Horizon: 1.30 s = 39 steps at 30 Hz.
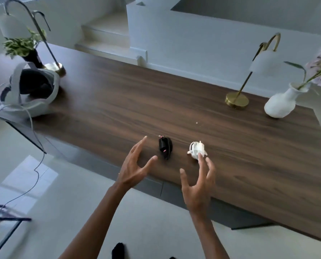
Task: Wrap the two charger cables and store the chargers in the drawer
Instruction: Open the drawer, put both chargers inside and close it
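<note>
Two chargers lie side by side near the front edge of the dark wooden cabinet top (156,101). The black charger (165,147) has its cable wound around it, with a small red mark showing. The white charger (196,149) is also wrapped in its white cable. My left hand (135,165) hovers open just left of the black charger, fingers spread, touching nothing. My right hand (198,186) is open below the white charger, its fingertips close to it. The grey drawer fronts (148,182) under the top edge look closed.
A white headset (30,90) with trailing cable sits at the left end, beside a plant (23,44) and a lamp base (56,67). A brass lamp (237,100) and white vase (281,104) with flowers stand at the right. Stairs rise behind.
</note>
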### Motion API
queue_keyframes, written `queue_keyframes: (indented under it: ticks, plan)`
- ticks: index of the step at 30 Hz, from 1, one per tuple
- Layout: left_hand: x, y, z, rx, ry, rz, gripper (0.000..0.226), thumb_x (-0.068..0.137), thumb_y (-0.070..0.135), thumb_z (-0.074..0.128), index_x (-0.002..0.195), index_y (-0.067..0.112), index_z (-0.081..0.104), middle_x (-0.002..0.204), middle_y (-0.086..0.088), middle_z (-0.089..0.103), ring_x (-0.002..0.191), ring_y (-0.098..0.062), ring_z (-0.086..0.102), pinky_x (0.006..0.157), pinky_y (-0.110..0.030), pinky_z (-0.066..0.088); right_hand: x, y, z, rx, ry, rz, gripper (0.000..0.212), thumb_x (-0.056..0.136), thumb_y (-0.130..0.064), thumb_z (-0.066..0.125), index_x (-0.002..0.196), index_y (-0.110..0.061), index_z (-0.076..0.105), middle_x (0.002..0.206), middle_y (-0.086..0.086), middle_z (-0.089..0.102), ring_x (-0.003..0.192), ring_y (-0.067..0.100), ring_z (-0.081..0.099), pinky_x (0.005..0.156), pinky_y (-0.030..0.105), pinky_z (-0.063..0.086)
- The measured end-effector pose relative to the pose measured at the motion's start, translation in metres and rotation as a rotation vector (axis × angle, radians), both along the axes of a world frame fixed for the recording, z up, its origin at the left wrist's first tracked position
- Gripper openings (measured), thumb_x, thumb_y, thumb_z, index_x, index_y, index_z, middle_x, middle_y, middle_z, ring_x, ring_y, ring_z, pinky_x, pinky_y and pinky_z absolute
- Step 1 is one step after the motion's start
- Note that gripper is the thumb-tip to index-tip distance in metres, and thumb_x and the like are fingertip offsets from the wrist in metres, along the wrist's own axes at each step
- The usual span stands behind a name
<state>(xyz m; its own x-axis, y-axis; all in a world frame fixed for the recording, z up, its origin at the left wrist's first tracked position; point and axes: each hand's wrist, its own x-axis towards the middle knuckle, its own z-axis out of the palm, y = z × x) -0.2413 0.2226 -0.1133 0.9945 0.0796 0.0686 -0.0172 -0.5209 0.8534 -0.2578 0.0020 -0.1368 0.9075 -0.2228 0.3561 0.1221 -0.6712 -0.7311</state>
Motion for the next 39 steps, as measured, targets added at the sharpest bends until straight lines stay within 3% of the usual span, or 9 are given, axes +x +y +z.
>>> queue_keyframes:
  ticks: [3,7,11,17,24,30,35,39]
  plan:
    - [-0.059,0.033,-0.026,0.006,-0.088,0.098,0.069,0.087,0.052,0.062,0.148,0.025,0.044,0.149,0.01,0.05,0.137,-0.008,0.049,0.109,-0.029,0.043,-0.059,0.046,-0.021,-0.026,0.003,0.045,0.06,0.09,-0.035,0.068,0.145,-0.024,0.047,0.148,0.01,0.044,0.136,0.021,0.046,0.104,0.036,0.049]
    - [-0.11,0.085,-0.065,0.135,-0.05,-0.043,0.065,0.086,0.048,0.065,0.144,0.023,0.051,0.149,0.006,0.053,0.138,-0.01,0.048,0.109,-0.026,0.043,-0.107,0.119,-0.052,-0.053,0.143,0.083,0.059,0.092,-0.035,0.067,0.146,-0.029,0.043,0.149,0.007,0.048,0.136,0.016,0.047,0.097,0.022,0.046]
    - [-0.119,0.139,-0.091,0.241,0.094,-0.097,0.068,0.086,0.056,0.06,0.147,0.028,0.046,0.153,0.003,0.049,0.141,-0.014,0.045,0.111,-0.035,0.044,-0.109,0.176,-0.081,-0.117,0.295,0.132,0.061,0.096,-0.048,0.059,0.15,-0.03,0.038,0.154,0.004,0.041,0.14,0.019,0.043,0.1,0.033,0.052]
    - [-0.076,0.188,-0.141,0.424,0.298,-0.178,0.067,0.089,0.056,0.059,0.149,0.032,0.041,0.159,-0.009,0.041,0.144,-0.029,0.043,0.116,-0.046,0.041,-0.081,0.202,-0.144,-0.184,0.478,0.136,0.065,0.095,-0.055,0.054,0.151,-0.027,0.038,0.154,0.011,0.041,0.14,0.027,0.044,0.101,0.044,0.055]
    - [-0.01,0.197,-0.288,0.656,0.49,-0.17,0.059,0.101,0.041,0.049,0.155,0.024,0.033,0.155,-0.022,0.036,0.14,-0.037,0.043,0.111,-0.042,0.04,-0.031,0.196,-0.277,-0.243,0.514,0.115,0.064,0.093,-0.052,0.057,0.149,-0.023,0.043,0.149,0.015,0.045,0.136,0.03,0.046,0.098,0.044,0.055]
    - [0.046,0.194,-0.404,0.684,0.497,-0.184,0.056,0.099,0.03,0.053,0.152,0.022,0.036,0.145,-0.017,0.046,0.131,-0.037,0.051,0.102,-0.044,0.047,0.002,0.188,-0.388,-0.308,0.536,0.103,0.059,0.092,-0.031,0.064,0.147,-0.018,0.046,0.143,0.018,0.049,0.13,0.033,0.051,0.102,0.043,0.05]
    - [0.082,0.191,-0.459,0.676,0.473,-0.167,0.057,0.098,0.024,0.055,0.151,0.018,0.037,0.145,-0.013,0.05,0.13,-0.035,0.052,0.1,-0.043,0.048,0.021,0.191,-0.442,-0.345,0.533,0.09,0.064,0.09,-0.023,0.067,0.149,-0.017,0.043,0.144,0.02,0.048,0.135,0.034,0.046,0.106,0.044,0.045]
    - [0.097,0.189,-0.478,0.694,0.377,-0.112,0.036,0.096,0.02,0.056,0.132,0.013,0.058,0.134,-0.01,0.062,0.122,-0.031,0.06,0.095,-0.04,0.052,0.028,0.191,-0.452,-0.367,0.507,0.065,0.066,0.091,-0.021,0.067,0.151,-0.018,0.04,0.149,0.02,0.044,0.141,0.034,0.041,0.11,0.043,0.042]
